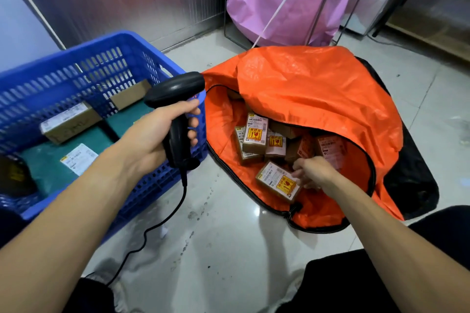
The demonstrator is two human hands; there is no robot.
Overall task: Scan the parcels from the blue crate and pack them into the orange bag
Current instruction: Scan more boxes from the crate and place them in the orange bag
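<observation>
One small, stiff, probably light parcel (276,180), right hand (311,173) pinching its end inside the orange bag (305,89); left hand (150,134) grips scanner (175,89).

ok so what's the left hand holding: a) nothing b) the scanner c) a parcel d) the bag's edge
b: the left hand grips the black scanner by its handle, over the near wall of the crate; the right hand grips a parcel in the bag.
</observation>
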